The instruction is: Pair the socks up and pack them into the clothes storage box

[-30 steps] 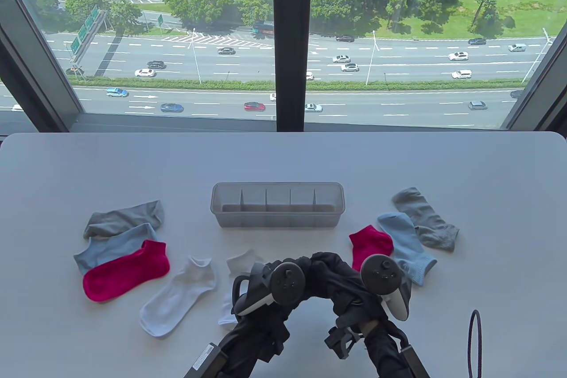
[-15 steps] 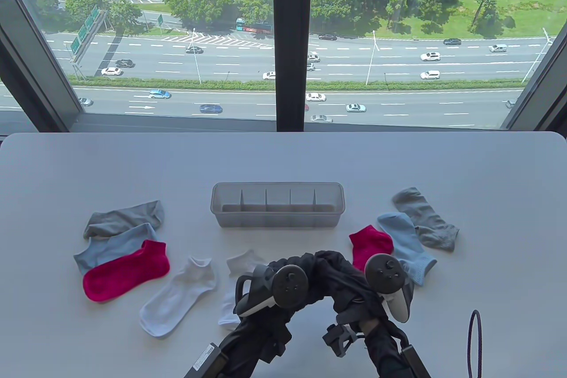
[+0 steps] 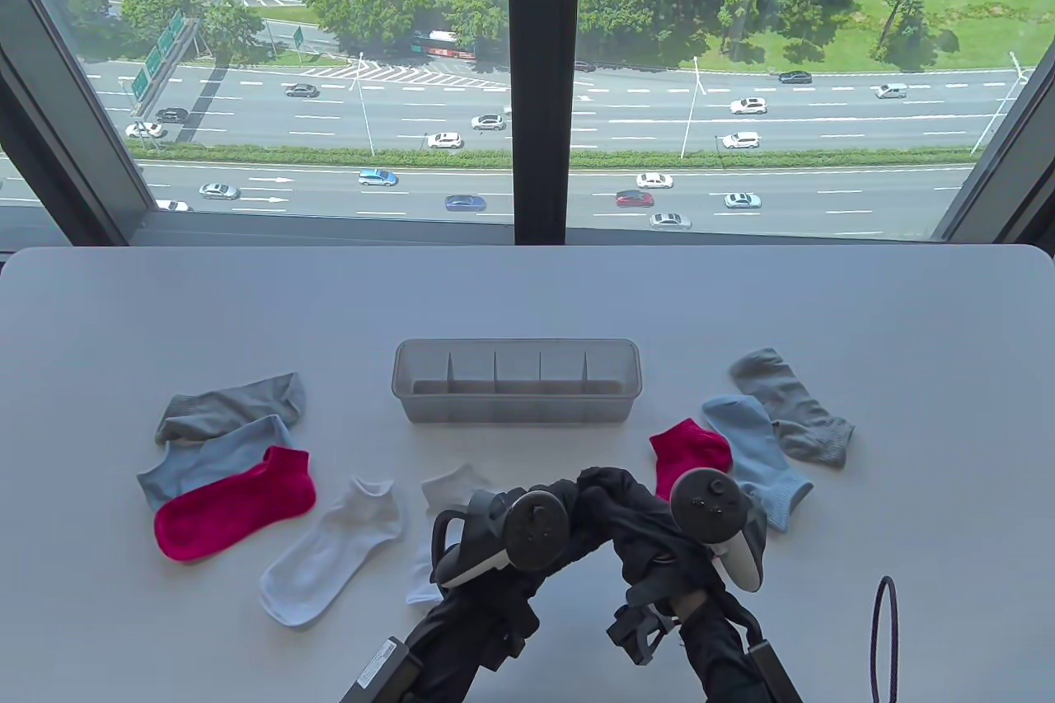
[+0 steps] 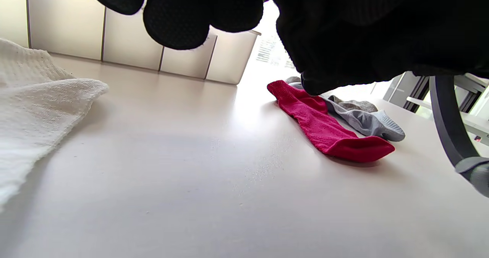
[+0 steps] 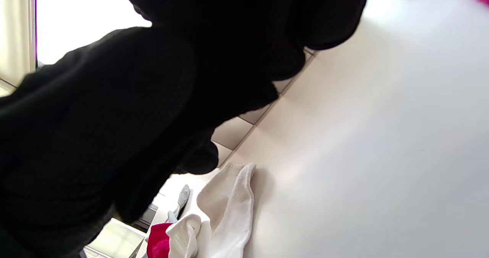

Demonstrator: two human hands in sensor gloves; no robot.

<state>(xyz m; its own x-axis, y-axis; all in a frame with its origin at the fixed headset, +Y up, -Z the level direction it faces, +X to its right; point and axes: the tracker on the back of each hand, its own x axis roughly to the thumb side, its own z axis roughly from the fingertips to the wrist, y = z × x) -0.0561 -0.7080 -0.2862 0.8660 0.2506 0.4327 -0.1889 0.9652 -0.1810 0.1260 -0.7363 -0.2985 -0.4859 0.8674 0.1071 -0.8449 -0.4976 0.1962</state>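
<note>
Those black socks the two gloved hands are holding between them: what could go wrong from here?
The black socks are a bunched wad between the left hand and right hand, so they may be too bulky for a narrow compartment of the storage box. Lowered, the wad might also drag the red sock or white sock lying just beside the hands.

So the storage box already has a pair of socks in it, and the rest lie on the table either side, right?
Not quite. The table view shows the storage box empty, nothing in any compartment. The rest holds: socks lie on the table either side, such as the red sock left and the grey sock right.
</note>
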